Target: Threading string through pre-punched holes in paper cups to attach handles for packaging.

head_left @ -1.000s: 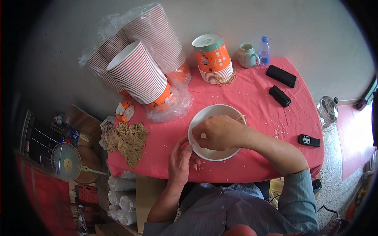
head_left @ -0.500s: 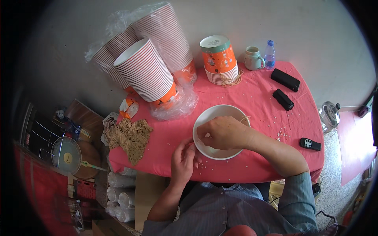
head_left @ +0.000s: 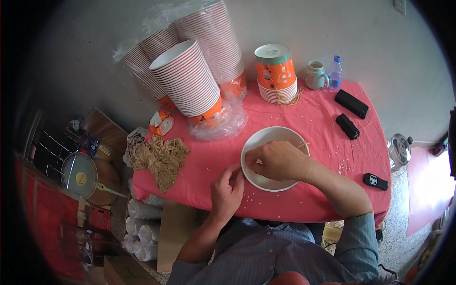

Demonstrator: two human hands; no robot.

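A white round paper bucket (head_left: 248, 142) stands mouth up near the table's front edge. My right hand (head_left: 281, 160) reaches down into it, fingers bent and pressed together near the inner left wall; whatever they pinch is hidden. My left hand (head_left: 228, 191) is at the bucket's outer left side, its curled fingers against the wall and thumb raised near the rim. A thin tan string (head_left: 303, 144) shows at the right rim. Small white bits (head_left: 344, 166) lie scattered around the bucket, mostly to its right and in front.
Stacked paper buckets (head_left: 185, 78), partly in clear plastic, rise at back left. An upturned orange bucket stack (head_left: 275, 73), a mug (head_left: 316, 76) and a bottle (head_left: 335, 72) line the back. Black cases (head_left: 351, 104) and a remote (head_left: 375, 181) lie right; a string bundle (head_left: 164, 159) hangs over the left edge.
The view has shifted slightly, moving the table's things to the right in the picture. My right hand stays inside the bucket, and my left hand remains at its left side.
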